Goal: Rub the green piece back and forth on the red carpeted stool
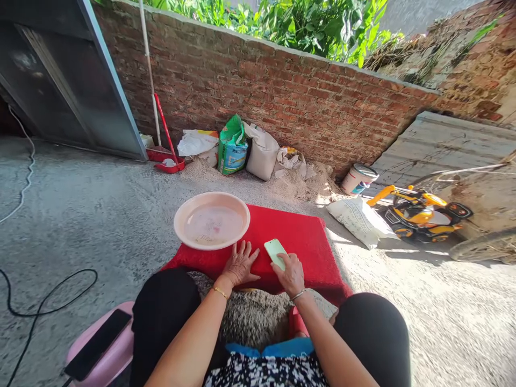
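Just below the middle of the frame, the left hand (241,264) lies flat on a red mat (300,239), palm down, fingers (246,250) spread apart and holding nothing. Just to its right, the right hand (291,275) grips a pale green card (275,252), fingers clamped on the card's lower end; the card tilts up and to the left over the mat. Whether it is a card or a small scraper cannot be told. Each wrist carries a thin bangle.

The mat lies on a concrete floor (80,215). On the mat's upper left corner sits a pink basin (212,220), its rim just above the left hand's fingertips, with a thin film of pale residue inside. Between the person's knees, at the bottom centre, lies a grey speckled heap, with the near edge of the mat just beyond it.

At the lower left, a black phone (98,344) rests on a pink stool (108,360), and a black cable (44,301) loops over the floor beside it. Along the brick wall (282,97) in the upper half stand sacks (242,148), a red dustpan (165,160) and a white bucket (358,179). At the right, a white sack (360,220) lies near a yellow toy digger (421,212).
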{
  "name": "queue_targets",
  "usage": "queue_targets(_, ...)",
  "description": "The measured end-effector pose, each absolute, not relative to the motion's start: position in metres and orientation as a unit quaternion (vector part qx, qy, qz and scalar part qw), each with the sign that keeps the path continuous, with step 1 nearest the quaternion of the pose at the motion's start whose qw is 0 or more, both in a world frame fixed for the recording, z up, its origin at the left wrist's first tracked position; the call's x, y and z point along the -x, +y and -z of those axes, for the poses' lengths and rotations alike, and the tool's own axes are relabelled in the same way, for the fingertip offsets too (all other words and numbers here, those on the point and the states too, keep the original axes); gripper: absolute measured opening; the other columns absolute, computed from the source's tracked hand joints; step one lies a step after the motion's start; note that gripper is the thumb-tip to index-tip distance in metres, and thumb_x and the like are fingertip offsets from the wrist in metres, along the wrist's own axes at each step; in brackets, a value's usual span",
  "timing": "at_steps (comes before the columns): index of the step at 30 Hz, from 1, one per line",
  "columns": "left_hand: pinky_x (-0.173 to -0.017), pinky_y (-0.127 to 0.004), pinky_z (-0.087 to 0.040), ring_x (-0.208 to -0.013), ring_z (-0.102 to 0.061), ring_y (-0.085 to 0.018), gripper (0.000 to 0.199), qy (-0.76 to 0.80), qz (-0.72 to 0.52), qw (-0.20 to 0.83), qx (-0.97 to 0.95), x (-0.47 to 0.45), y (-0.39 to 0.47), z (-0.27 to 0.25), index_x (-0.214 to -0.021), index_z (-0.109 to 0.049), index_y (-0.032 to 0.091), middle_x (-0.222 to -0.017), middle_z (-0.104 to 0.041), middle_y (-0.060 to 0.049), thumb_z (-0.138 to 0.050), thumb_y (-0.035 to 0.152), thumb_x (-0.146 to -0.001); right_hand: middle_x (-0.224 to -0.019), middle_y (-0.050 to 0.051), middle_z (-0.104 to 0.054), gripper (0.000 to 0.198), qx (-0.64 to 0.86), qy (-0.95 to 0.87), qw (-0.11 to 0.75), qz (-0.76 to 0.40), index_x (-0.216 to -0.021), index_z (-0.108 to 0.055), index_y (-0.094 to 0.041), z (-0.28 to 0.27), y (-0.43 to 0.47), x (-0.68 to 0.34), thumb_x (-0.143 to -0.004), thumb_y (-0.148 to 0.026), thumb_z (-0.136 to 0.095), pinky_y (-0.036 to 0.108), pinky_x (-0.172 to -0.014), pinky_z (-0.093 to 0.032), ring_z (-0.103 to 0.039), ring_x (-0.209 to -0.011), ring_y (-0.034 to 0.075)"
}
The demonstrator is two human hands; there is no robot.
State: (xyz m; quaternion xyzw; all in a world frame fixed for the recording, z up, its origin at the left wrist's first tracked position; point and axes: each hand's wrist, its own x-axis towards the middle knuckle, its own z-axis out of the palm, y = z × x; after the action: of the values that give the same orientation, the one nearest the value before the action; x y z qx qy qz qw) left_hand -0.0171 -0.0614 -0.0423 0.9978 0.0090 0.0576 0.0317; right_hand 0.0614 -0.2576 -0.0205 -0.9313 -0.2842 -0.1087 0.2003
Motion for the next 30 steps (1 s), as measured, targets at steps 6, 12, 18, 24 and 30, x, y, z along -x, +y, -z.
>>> queue_targets(6, -0.11, -0.061, -0.01, -0.138, -0.023, -0.042, 0.094, 0.01, -0.056, 0.034, -0.998, 0.016, -0.063, 0.04, -0.143, -0.037, 0.024, -0.149, -0.032, -0.02, -0.057, 0.074, -0.066, -0.097, 0.007, -0.056, 0.032, 0.946, -0.266, 0.169, 0.081, -0.11, -0.065, -0.026, 0.018, -0.267, -0.071, -0.083, -0.043, -0.06, 0.031, -0.078, -0.038, -0.054, -0.089, 0.022)
queue_targets(12, -0.11, -0.062, -0.01, -0.138, -0.023, -0.042, 0.096, 0.009, -0.058, 0.042, -0.997, 0.016, -0.062, 0.04, -0.143, -0.036, 0.024, -0.149, -0.032, -0.019, -0.061, 0.072, -0.064, -0.097, 0.008, -0.057, 0.043, 0.976, -0.016, 0.212, 0.052, -0.113, -0.063, -0.026, 0.012, -0.35, -0.119, -0.081, -0.053, -0.055, 0.033, -0.076, -0.041, -0.057, -0.088, 0.024)
queue_targets(18, -0.11, -0.061, -0.011, -0.138, -0.023, -0.043, 0.096, 0.012, -0.053, 0.033, -0.998, 0.016, -0.061, 0.04, -0.143, -0.035, 0.025, -0.149, -0.032, -0.019, -0.06, 0.073, -0.064, -0.093, 0.007, -0.056, 0.043, 0.956, -0.044, 0.28, 0.073, -0.107, -0.065, -0.022, 0.015, -0.338, -0.104, -0.078, -0.053, -0.057, 0.034, -0.079, -0.042, -0.056, -0.088, 0.024)
queue_targets(24, -0.11, -0.061, -0.011, -0.138, -0.024, -0.042, 0.095, 0.012, -0.055, 0.022, -0.998, 0.016, -0.061, 0.041, -0.143, -0.037, 0.023, -0.149, -0.032, -0.021, -0.054, 0.076, -0.067, -0.099, 0.007, -0.055, 0.033, 0.902, -0.336, 0.254, 0.097, -0.107, -0.065, -0.024, 0.02, -0.272, -0.041, -0.081, -0.045, -0.062, 0.033, -0.081, -0.04, -0.052, -0.09, 0.022)
queue_targets(30, -0.11, -0.06, -0.01, -0.138, -0.025, -0.041, 0.094, 0.017, -0.057, 0.019, -0.998, 0.014, -0.062, 0.04, -0.143, -0.038, 0.024, -0.148, -0.034, -0.019, -0.058, 0.073, -0.066, -0.097, 0.006, -0.056, 0.032, 0.915, -0.33, 0.216, 0.082, -0.106, -0.066, -0.025, 0.023, -0.288, -0.053, -0.079, -0.042, -0.065, 0.031, -0.08, -0.04, -0.053, -0.088, 0.02)
